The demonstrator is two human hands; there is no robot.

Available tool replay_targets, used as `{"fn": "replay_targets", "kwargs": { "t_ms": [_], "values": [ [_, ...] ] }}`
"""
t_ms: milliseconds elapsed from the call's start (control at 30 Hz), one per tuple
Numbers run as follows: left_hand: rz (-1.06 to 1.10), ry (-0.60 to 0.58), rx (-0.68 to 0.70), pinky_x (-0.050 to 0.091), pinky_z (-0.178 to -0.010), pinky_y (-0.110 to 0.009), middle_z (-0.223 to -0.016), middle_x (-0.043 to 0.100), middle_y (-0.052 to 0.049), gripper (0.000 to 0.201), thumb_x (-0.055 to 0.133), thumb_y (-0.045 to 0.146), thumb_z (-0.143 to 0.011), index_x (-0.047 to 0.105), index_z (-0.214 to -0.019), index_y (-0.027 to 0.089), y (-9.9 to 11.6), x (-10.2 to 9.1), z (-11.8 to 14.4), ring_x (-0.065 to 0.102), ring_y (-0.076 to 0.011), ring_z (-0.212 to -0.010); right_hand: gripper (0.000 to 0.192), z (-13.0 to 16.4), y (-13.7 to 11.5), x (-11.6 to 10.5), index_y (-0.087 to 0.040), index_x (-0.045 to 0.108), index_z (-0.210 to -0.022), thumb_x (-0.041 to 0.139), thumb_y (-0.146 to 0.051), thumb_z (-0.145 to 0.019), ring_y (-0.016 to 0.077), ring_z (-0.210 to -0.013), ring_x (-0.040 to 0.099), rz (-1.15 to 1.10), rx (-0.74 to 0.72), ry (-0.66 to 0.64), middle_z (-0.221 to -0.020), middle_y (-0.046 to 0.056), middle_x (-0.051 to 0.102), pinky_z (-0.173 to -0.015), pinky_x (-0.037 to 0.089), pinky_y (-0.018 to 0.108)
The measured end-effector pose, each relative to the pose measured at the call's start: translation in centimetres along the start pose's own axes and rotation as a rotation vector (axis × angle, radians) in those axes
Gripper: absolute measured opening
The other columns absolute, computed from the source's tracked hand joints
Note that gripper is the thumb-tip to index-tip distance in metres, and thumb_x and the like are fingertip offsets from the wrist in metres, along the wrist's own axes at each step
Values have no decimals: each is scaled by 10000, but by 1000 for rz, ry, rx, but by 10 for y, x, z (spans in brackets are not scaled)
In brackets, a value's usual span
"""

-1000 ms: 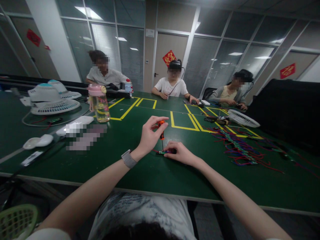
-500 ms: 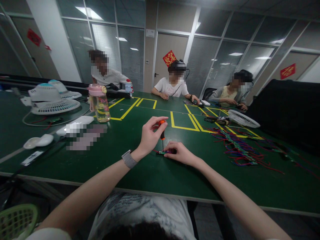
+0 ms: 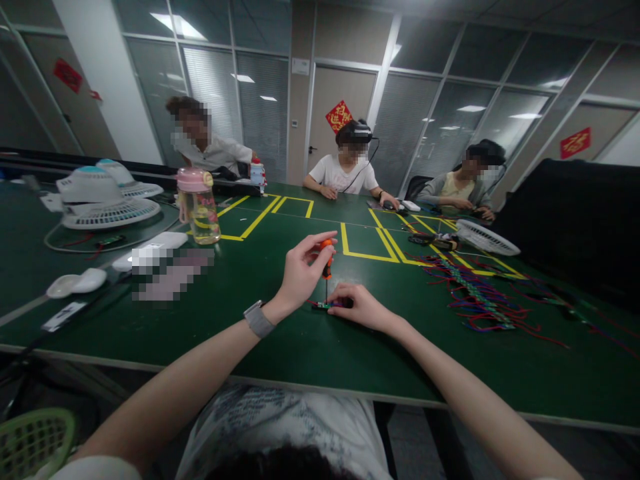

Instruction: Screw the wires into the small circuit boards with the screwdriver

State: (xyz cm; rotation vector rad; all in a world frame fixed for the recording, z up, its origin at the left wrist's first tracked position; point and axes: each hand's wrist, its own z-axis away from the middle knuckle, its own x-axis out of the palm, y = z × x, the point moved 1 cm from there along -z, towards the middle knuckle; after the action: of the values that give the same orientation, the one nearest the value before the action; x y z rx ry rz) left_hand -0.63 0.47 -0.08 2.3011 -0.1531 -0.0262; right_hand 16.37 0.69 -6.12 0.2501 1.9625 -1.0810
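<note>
My left hand grips a small screwdriver with an orange and black handle, held upright with its tip down on a small circuit board. My right hand presses on that board and holds it flat on the green table. Thin red wires stick out from the board's left end. A grey watch sits on my left wrist.
A pink-lidded water bottle and white fan parts stand at the left. A pile of coloured wires and a white fan grille lie at the right. Three people sit at the far side. Yellow tape marks the table.
My left fingers have shifted on the screwdriver handle, which stays upright on the board. My right hand has not moved. The person at far left has leaned a little.
</note>
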Motion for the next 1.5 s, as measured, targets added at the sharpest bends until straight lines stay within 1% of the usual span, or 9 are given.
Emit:
{"fn": "replay_targets", "kwargs": {
  "t_ms": [200,400,567,733,867,1000,1267,1400,1500],
  "values": [
    [-142,43,95,518,-759,-240,-966,601,-41,173,623,283,-853,707,-990,218,0,-3,-1,602,-143,-893,178,0,0,0,-165,734,-939,690,-270,-802,141,-724,561,9,1,-7,-825,35,615,-675,444,258],
    [-19,-24,27,535,-827,-294,-1169,638,-70,322,429,269,-953,627,-1201,217,-3,-2,-1,629,-168,-991,169,0,0,0,-165,735,-927,694,-261,-795,150,-743,579,-8,2,1,-840,44,630,-698,461,271],
    [28,15,-19,554,-760,-277,-1098,671,-75,288,519,275,-914,639,-1164,195,-2,0,0,660,-165,-908,178,0,1,0,-157,734,-933,693,-265,-797,157,-757,589,-9,-1,2,-843,48,636,-710,467,279],
    [-121,23,84,523,-768,-239,-982,603,-43,197,633,279,-851,694,-1028,221,1,-1,1,609,-146,-911,175,0,0,0,-161,734,-932,689,-270,-802,164,-774,595,-4,-7,-2,-854,52,642,-715,468,284],
    [-135,-9,93,512,-855,-266,-1093,603,-64,268,481,278,-941,672,-1125,238,-1,-1,1,596,-157,-1004,173,0,0,0,-153,736,-926,693,-261,-797,150,-730,579,6,-2,1,-831,46,630,-688,460,272],
    [19,-38,35,547,-854,-309,-1219,614,-82,329,433,270,-958,598,-1238,216,-3,1,1,630,-177,-1017,171,0,0,0,-152,734,-925,695,-257,-796,141,-717,564,9,6,2,-821,40,620,-673,454,260],
    [-106,32,105,531,-741,-236,-1000,607,-48,195,617,266,-859,684,-1034,211,-1,0,2,609,-142,-887,160,0,-2,-1,-146,734,-918,694,-242,-796,142,-707,559,16,3,1,-807,39,618,-673,448,264],
    [-176,23,111,521,-738,-231,-986,562,-49,204,536,263,-908,691,-1034,223,1,-1,2,584,-143,-903,163,0,-2,-1,-145,735,-919,693,-247,-798,145,-720,569,11,7,-2,-821,45,628,-686,451,267],
    [-116,-9,89,541,-784,-261,-1132,566,-72,286,447,252,-946,654,-1142,227,0,1,1,595,-163,-982,167,0,0,0,-148,735,-924,698,-247,-794,147,-731,574,10,6,1,-828,46,633,-696,454,269]
  ]
}}
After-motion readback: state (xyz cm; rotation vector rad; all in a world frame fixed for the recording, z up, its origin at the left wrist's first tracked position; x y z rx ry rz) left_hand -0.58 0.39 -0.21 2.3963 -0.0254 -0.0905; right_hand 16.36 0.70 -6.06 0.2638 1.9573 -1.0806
